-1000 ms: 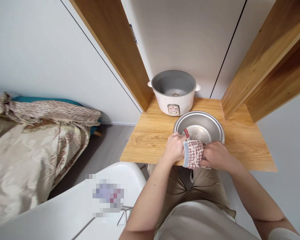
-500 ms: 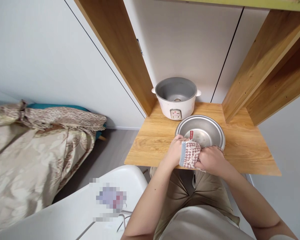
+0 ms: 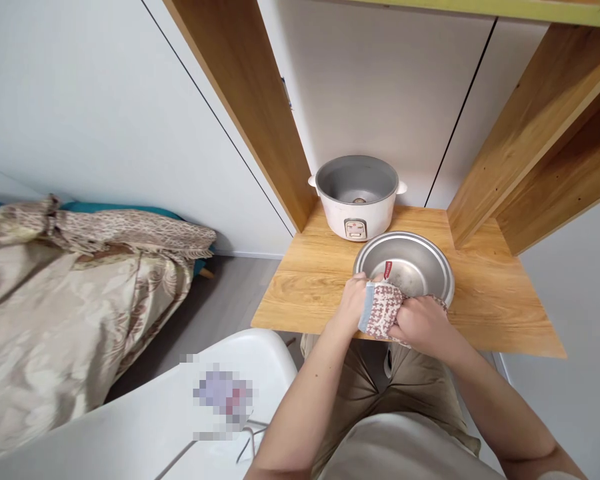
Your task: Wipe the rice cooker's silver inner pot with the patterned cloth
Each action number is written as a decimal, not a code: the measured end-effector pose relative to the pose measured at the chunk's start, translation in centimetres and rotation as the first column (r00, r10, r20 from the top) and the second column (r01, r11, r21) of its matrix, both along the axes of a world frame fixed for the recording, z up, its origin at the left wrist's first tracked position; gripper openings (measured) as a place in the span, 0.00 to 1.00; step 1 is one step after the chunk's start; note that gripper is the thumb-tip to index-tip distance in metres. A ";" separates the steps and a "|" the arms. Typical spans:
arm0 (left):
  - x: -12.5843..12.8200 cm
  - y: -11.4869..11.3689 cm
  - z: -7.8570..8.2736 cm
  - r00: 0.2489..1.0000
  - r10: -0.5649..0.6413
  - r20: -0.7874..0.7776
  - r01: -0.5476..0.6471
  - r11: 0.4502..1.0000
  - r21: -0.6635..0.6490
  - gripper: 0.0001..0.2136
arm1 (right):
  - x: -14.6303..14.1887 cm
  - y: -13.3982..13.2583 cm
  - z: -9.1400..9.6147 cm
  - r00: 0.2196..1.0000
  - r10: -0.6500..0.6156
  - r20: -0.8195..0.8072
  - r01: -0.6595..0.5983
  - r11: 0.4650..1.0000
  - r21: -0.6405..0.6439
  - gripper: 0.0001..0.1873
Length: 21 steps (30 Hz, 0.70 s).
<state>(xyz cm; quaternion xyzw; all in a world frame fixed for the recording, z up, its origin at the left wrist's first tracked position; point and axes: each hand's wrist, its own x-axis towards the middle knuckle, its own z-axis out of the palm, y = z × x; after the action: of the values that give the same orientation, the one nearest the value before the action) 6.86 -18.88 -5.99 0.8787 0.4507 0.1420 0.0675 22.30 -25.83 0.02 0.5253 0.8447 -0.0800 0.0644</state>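
Note:
A checked brown-and-white cloth [image 3: 381, 310] with a blue edge and a red tag is bunched between my hands. My left hand [image 3: 354, 300] is closed on its left end, at the near left rim of a metal inner pot [image 3: 433, 263]. My right hand [image 3: 423, 323] grips the cloth's right part, over the pot's near rim. The pot stands upright on the wooden shelf [image 3: 305, 287], and its near side is partly hidden by cloth and hands. Behind it sits a white rice cooker body [image 3: 335, 217], lidless, its grey inside showing.
Wooden uprights [image 3: 250, 113] rise on both sides of the shelf. A white chair [image 3: 265, 347] with a blurred-out object on it stands at the lower left. Further left is a bed or sofa [image 3: 130, 287] under a patterned cover. A white wall closes off the back.
The view has shifted slightly, so the shelf and cooker appear a little further right. My hands keep their hold on the cloth at the pot's near rim.

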 end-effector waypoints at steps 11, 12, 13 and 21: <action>0.1 -0.2 -0.1 0.999 -0.034 -0.007 0.035 0.996 0.082 0.12 | 1.5 0.3 0.0 0.999 0.046 -0.005 -0.046 0.999 -0.014 0.23; 0.2 -0.2 0.0 1.000 -0.024 -0.008 0.025 0.997 0.071 0.12 | 1.3 0.2 0.0 0.999 0.038 -0.007 -0.038 0.999 -0.008 0.24; 0.2 -0.2 0.0 1.000 -0.012 -0.010 0.013 0.998 0.060 0.12 | 1.1 0.2 0.0 1.000 0.027 -0.010 -0.027 1.000 -0.003 0.24; 0.2 0.1 -0.2 0.999 0.013 -0.032 -0.012 1.000 0.010 0.13 | 0.4 0.0 0.1 1.000 0.009 -0.023 -0.009 1.000 -0.005 0.20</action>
<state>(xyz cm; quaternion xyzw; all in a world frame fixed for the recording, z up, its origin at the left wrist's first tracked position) 7.05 -18.74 -6.20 0.8783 0.4565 0.1305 0.0553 22.68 -25.82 0.15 0.5205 0.8475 -0.0878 0.0565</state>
